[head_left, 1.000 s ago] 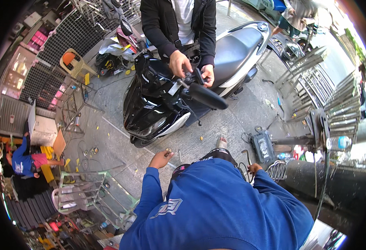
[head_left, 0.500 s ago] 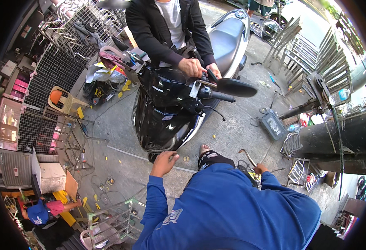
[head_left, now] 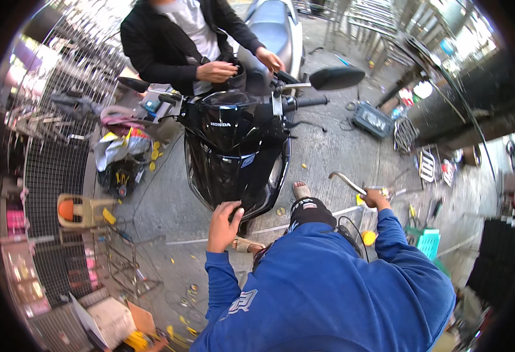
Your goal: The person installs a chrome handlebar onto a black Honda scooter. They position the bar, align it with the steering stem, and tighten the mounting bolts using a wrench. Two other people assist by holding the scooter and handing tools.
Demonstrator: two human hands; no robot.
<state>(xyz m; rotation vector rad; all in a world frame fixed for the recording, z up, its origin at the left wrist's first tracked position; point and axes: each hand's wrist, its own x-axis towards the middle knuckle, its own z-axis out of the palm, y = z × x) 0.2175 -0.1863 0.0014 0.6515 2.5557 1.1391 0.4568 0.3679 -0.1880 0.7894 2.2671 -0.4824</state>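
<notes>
My left hand [head_left: 224, 226] is open and bare, with the thumb apart from the fingers. Its fingertips reach the lower front of a black scooter [head_left: 234, 155]; whether they touch it I cannot tell. Off to the right, my right hand [head_left: 376, 199] is closed around a curved metal tube [head_left: 346, 182], whose bent end points left and away from me. Behind the handlebar a person in a black jacket [head_left: 163, 73] rests one hand [head_left: 271, 60] near the right grip and keeps the other hand [head_left: 217, 71] at the waist.
A grey case [head_left: 372, 119] and a coil of cable [head_left: 405, 135] lie at the right, by a dark post [head_left: 462, 100]. Left are a small chair [head_left: 81, 211], bags [head_left: 122, 149] and wire mesh panels [head_left: 55, 170]. A teal crate [head_left: 427, 242] stands near my right arm.
My view has turned, and the scooter now faces me more squarely. My left hand is nearer its front. The person's hands have come apart. My right hand still grips the tube.
</notes>
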